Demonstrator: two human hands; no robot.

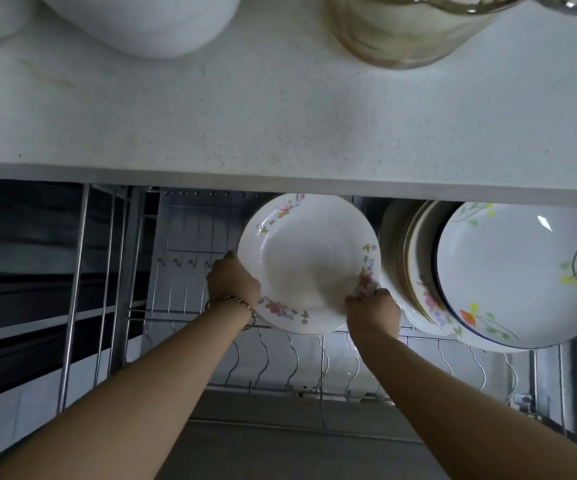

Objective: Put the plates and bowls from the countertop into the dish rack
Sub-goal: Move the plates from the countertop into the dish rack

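A white deep plate with a pink flower rim (306,251) stands on edge in the pull-out wire dish rack (266,355) below the countertop. My left hand (233,280) grips its left rim and my right hand (372,306) grips its lower right rim. To its right, several plates stand on edge in the rack; the nearest is a large white plate with orange flowers (519,275). On the countertop (280,126) a white bowl (148,22) sits at the top left, partly cut off by the frame.
A clear glass jar (408,29) stands at the top right of the countertop. The rack's left section (183,244) has bare wire slots and small hooks. Vertical steel rods (75,292) frame the rack's left side. The countertop's front edge overhangs the plates' tops.
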